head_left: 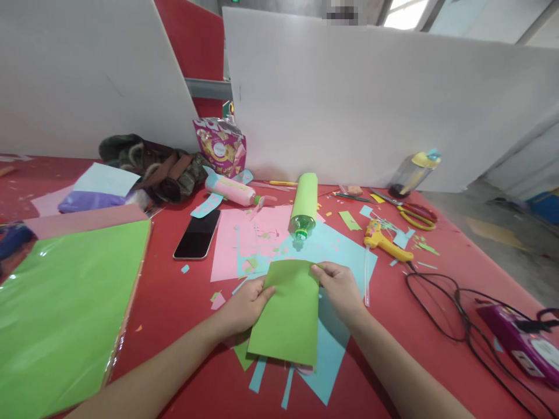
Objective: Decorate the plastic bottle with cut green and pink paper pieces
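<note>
A folded sheet of green paper (290,317) is held up between my two hands, above scattered paper on the red table. My left hand (244,302) pinches its left edge, thumb on the front face. At the upper right corner, my right hand (338,285) grips the sheet between thumb and fingers. Just beyond lies a plastic bottle wrapped in green paper (304,198), its green cap towards me. Blue paper (336,244) and pink paper (227,233) lie flat beneath, strewn with small scraps.
A yellow glue gun (386,243), yellow-handled scissors (414,218) and a purple power strip (522,343) lie on the right. Left are a phone (197,234), a pink paper-covered bottle (231,191) and a pack of green paper (74,314). White boards (371,110) stand behind.
</note>
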`<action>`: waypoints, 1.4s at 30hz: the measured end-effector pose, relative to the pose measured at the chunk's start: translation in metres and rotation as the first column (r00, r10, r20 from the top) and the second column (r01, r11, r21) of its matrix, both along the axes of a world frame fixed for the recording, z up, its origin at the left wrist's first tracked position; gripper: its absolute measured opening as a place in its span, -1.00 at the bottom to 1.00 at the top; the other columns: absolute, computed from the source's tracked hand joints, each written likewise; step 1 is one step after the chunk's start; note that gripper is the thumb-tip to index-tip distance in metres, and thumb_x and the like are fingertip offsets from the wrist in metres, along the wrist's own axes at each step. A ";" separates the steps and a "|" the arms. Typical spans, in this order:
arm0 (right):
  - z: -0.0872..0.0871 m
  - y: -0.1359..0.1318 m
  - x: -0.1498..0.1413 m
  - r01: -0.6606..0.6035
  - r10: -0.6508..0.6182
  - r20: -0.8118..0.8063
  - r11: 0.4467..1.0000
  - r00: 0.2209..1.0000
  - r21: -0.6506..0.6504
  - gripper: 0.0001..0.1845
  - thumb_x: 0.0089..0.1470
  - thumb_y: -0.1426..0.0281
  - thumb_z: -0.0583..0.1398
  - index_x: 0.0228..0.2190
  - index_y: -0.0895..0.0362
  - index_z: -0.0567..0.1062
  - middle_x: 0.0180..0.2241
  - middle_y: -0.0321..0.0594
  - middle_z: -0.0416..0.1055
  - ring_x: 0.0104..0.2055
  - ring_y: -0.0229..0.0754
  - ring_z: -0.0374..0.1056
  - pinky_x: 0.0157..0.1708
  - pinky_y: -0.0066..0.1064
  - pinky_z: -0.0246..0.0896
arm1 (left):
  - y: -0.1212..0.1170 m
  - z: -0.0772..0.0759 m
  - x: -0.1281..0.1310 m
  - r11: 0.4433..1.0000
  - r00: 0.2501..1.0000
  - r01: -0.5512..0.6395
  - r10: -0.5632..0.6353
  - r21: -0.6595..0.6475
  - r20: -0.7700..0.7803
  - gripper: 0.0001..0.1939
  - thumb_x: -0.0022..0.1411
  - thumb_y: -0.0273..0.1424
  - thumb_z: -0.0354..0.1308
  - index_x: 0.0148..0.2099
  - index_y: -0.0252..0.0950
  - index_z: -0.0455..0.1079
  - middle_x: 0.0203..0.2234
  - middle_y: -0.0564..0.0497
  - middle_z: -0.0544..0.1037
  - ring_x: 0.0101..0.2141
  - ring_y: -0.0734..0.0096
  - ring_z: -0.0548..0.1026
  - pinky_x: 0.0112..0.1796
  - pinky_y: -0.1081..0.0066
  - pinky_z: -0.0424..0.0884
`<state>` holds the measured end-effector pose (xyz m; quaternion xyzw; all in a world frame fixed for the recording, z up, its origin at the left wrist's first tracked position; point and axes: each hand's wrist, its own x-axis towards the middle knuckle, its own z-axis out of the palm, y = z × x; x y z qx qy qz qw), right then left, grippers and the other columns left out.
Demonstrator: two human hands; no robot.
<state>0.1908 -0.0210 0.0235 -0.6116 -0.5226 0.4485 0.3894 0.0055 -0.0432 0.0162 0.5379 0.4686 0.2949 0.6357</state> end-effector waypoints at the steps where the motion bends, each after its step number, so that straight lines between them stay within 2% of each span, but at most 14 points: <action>1: -0.001 0.000 0.001 0.013 -0.013 0.026 1.000 1.000 0.019 -0.65 -0.20 0.18 0.11 -0.78 0.14 0.22 -0.76 -0.42 0.02 -0.66 -0.38 -0.06 -0.62 -0.48 -0.10 | -0.001 0.001 0.000 1.000 1.000 0.012 -0.012 0.001 0.001 -0.68 0.10 -0.20 0.01 -0.18 -0.30 0.36 -0.52 0.00 0.51 -0.47 0.30 0.44 -0.41 0.41 0.33; 7: -0.008 0.000 0.004 0.019 -0.019 -0.006 1.000 1.000 -0.004 -0.50 -0.09 0.01 -0.01 -0.79 0.11 0.11 -0.78 -0.40 -0.01 -0.69 -0.37 -0.07 -0.66 -0.47 -0.14 | -0.003 0.004 0.001 0.997 0.997 0.073 -0.073 0.016 -0.039 -0.68 0.14 -0.24 -0.05 -0.17 -0.33 0.35 -0.44 -0.02 0.51 -0.42 0.31 0.44 -0.43 0.44 0.33; 10: -0.007 0.001 0.002 0.018 -0.016 -0.079 1.000 0.997 0.025 -0.57 -0.16 0.05 0.08 -0.73 0.12 0.18 -0.73 -0.41 0.05 -0.66 -0.37 -0.03 -0.64 -0.49 -0.10 | -0.003 0.003 0.001 0.999 0.999 0.034 -0.033 0.024 -0.033 -0.67 0.14 -0.24 -0.06 -0.17 -0.34 0.34 -0.45 -0.03 0.50 -0.43 0.32 0.43 -0.42 0.43 0.33; 13: -0.003 0.000 0.000 -0.073 0.068 -0.166 0.997 0.984 -0.024 -0.68 -0.26 0.14 0.18 -0.61 0.14 0.28 -0.69 -0.40 0.15 -0.63 -0.36 0.04 -0.62 -0.51 -0.06 | -0.004 0.003 0.001 0.999 0.999 -0.041 0.041 0.024 0.010 -0.68 0.10 -0.22 0.00 -0.22 -0.35 0.36 -0.47 -0.03 0.50 -0.45 0.33 0.42 -0.44 0.44 0.32; 15: -0.001 0.000 0.000 -0.070 0.065 -0.126 0.997 0.990 -0.034 -0.71 -0.26 0.17 0.16 -0.63 0.13 0.26 -0.70 -0.42 0.13 -0.65 -0.38 0.00 -0.64 -0.52 -0.09 | -0.005 0.003 0.001 0.999 0.997 -0.030 0.032 -0.022 0.065 -0.72 0.02 -0.25 0.07 -0.28 -0.34 0.38 -0.53 0.00 0.47 -0.50 0.39 0.39 -0.48 0.46 0.30; 18: 0.002 0.000 0.001 -0.039 0.039 0.038 0.999 0.999 -0.013 -0.70 -0.17 0.18 0.06 -0.71 0.12 0.20 -0.72 -0.43 0.02 -0.66 -0.38 -0.07 -0.65 -0.51 -0.13 | -0.008 0.003 0.001 0.985 0.971 0.039 0.003 -0.170 0.240 -0.74 -0.06 -0.24 0.12 -0.39 -0.35 0.39 -0.64 0.06 0.39 -0.60 0.48 0.33 -0.55 0.50 0.26; 20: 0.003 -0.001 0.000 -0.116 0.118 0.122 0.993 0.985 -0.026 -0.69 -0.13 0.22 0.02 -0.73 0.12 0.18 -0.72 -0.42 0.01 -0.65 -0.37 -0.06 -0.64 -0.51 -0.12 | -0.008 0.002 0.001 0.975 0.933 0.045 0.036 -0.216 0.358 -0.66 -0.06 -0.15 0.07 -0.40 -0.36 0.38 -0.63 0.05 0.38 -0.60 0.48 0.33 -0.55 0.50 0.24; 22: 0.004 -0.004 -0.002 -0.253 0.257 0.169 0.966 0.951 -0.046 -0.71 -0.11 0.28 0.02 -0.74 0.13 0.19 -0.72 -0.41 0.04 -0.64 -0.37 -0.02 -0.63 -0.51 -0.10 | -0.008 0.002 0.002 0.975 0.924 0.029 0.058 -0.220 0.378 -0.59 -0.03 -0.07 0.01 -0.37 -0.36 0.35 -0.59 0.03 0.37 -0.57 0.48 0.32 -0.54 0.51 0.21; 25: 0.003 -0.012 -0.010 -0.453 0.442 0.244 0.892 0.863 -0.011 -0.73 -0.11 0.38 0.06 -0.76 0.15 0.22 -0.73 -0.41 0.09 -0.63 -0.38 0.01 -0.60 -0.53 -0.08 | -0.007 0.004 0.003 0.990 0.983 0.075 -0.053 -0.119 0.178 -0.65 0.02 -0.12 0.01 -0.34 -0.34 0.29 -0.62 0.10 0.30 -0.60 0.56 0.22 -0.56 0.54 0.12; 28: -0.002 -0.020 -0.015 -0.588 0.523 0.371 0.805 0.767 0.080 -0.73 -0.13 0.47 0.12 -0.76 0.16 0.22 -0.75 -0.43 0.09 -0.66 -0.41 -0.01 -0.61 -0.55 -0.11 | -0.007 0.008 0.003 0.964 0.968 0.226 -0.207 0.139 -0.141 -0.79 0.07 -0.26 0.01 -0.43 -0.33 0.24 -0.67 0.17 0.20 -0.62 0.59 0.15 -0.57 0.55 0.05; 33: -0.015 -0.028 -0.015 -0.675 0.465 0.563 0.697 0.683 0.243 -0.77 -0.11 0.52 0.13 -0.73 0.17 0.30 -0.75 -0.42 0.15 -0.68 -0.41 -0.02 -0.65 -0.55 -0.14 | -0.009 0.008 0.003 0.856 0.888 0.394 -0.260 0.335 -0.380 -0.81 0.13 -0.35 -0.06 -0.48 -0.31 0.20 -0.68 0.16 0.20 -0.62 0.58 0.18 -0.57 0.55 0.05; 36: -0.019 -0.029 -0.015 -0.705 0.430 0.622 0.643 0.655 0.298 -0.73 -0.08 0.43 0.16 -0.73 0.17 0.31 -0.76 -0.40 0.17 -0.68 -0.40 0.00 -0.65 -0.53 -0.14 | -0.009 0.005 0.002 0.788 0.857 0.448 -0.246 0.421 -0.453 -0.76 0.17 -0.39 -0.12 -0.54 -0.30 0.15 -0.70 0.16 0.18 -0.63 0.58 0.17 -0.57 0.54 0.05; 39: -0.017 -0.031 -0.016 -0.710 0.453 0.607 0.644 0.653 0.283 -0.67 -0.07 0.30 0.19 -0.74 0.17 0.31 -0.76 -0.40 0.18 -0.68 -0.39 0.03 -0.64 -0.53 -0.11 | -0.010 0.002 0.002 0.733 0.838 0.477 -0.213 0.484 -0.503 -0.72 0.20 -0.40 -0.18 -0.55 -0.29 0.13 -0.69 0.14 0.21 -0.63 0.56 0.19 -0.56 0.53 0.07; 42: -0.013 -0.031 -0.018 -0.679 0.492 0.546 0.703 0.678 0.209 -0.68 -0.11 0.31 0.22 -0.75 0.17 0.31 -0.77 -0.42 0.18 -0.69 -0.41 0.02 -0.65 -0.56 -0.10 | -0.012 0.000 0.003 0.692 0.819 0.488 -0.153 0.532 -0.553 -0.73 0.20 -0.42 -0.21 -0.54 -0.29 0.14 -0.69 0.12 0.24 -0.63 0.54 0.20 -0.56 0.52 0.08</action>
